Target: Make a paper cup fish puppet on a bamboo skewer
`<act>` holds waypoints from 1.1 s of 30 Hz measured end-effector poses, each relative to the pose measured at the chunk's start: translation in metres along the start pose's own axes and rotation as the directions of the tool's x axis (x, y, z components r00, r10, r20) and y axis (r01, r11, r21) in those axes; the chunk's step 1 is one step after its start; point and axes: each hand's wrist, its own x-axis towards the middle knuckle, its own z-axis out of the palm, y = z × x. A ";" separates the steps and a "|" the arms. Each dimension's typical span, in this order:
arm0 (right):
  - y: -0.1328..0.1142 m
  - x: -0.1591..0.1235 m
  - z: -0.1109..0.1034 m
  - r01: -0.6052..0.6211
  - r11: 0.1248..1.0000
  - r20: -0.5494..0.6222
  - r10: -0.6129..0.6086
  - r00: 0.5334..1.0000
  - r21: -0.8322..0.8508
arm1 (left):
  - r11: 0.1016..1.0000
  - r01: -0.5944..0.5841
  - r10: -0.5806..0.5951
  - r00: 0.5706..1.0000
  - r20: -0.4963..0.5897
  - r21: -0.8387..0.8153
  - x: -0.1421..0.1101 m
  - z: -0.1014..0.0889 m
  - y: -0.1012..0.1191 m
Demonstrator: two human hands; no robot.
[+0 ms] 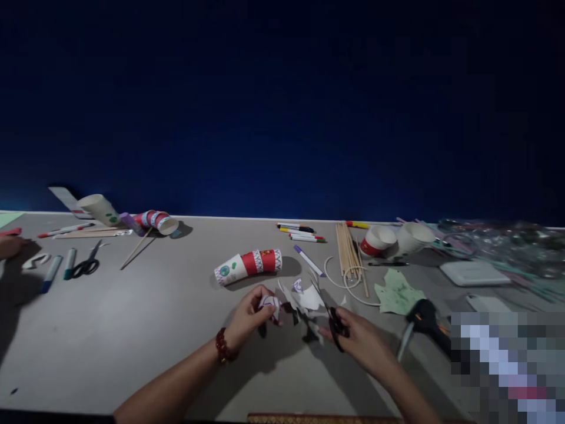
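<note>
My left hand pinches a small white paper piece with dark purple lines. In my right hand is a pair of black-handled scissors, its blades pointing up and away from me. White paper scraps lie between the two hands, and a small patterned piece rests among them. Just beyond my left hand lies a decorated tube of joined paper cups, red and white with green and blue drawings.
Several markers, wooden sticks and a looped white cord lie behind the scraps. To the right are paper cups, green paper and a black glue gun. At left are other scissors and another person's hand.
</note>
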 end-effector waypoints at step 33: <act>0.005 0.018 -0.044 -0.115 0.785 0.005 0.149 0.989 -0.609 | 0.985 0.047 -0.042 0.999 -0.035 0.165 0.008 -0.005 -0.013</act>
